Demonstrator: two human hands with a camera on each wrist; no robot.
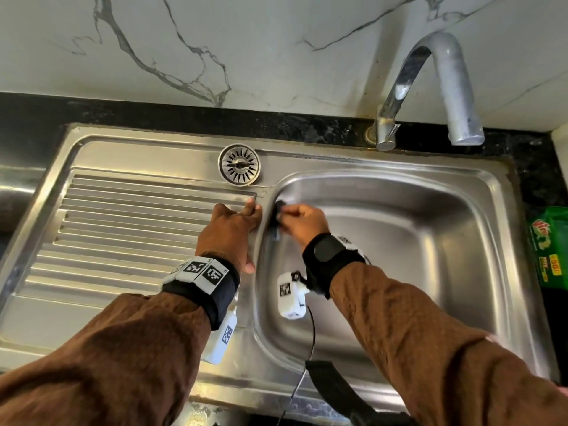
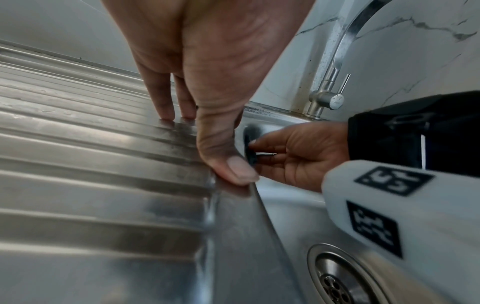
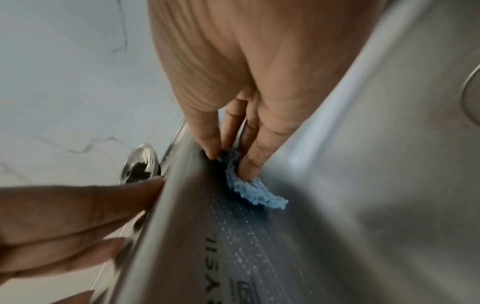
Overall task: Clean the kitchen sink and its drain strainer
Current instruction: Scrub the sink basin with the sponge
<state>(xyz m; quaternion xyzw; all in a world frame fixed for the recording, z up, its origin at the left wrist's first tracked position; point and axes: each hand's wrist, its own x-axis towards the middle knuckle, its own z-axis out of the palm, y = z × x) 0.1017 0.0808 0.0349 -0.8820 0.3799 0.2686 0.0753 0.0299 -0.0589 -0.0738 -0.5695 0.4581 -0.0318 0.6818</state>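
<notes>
A steel sink has its basin (image 1: 430, 241) on the right and a ribbed drainboard (image 1: 123, 226) on the left. The round drain strainer (image 1: 239, 164) lies out of the drain on the rim behind the drainboard, and shows again in the right wrist view (image 3: 141, 164). My right hand (image 1: 295, 216) grips a blue sponge (image 3: 249, 189) with a dark scrub side (image 1: 276, 213) and holds it against the basin's left wall near the back corner. My left hand (image 1: 246, 216) rests with straight fingers on the drainboard, its thumb (image 2: 233, 170) on the rim beside the basin. The open drain hole (image 2: 337, 283) sits in the basin floor.
A curved steel faucet (image 1: 430, 87) rises behind the basin at the back right, its spout over the rim. A green packet (image 1: 550, 247) lies on the black counter to the right. A marble wall (image 1: 276, 41) backs the sink.
</notes>
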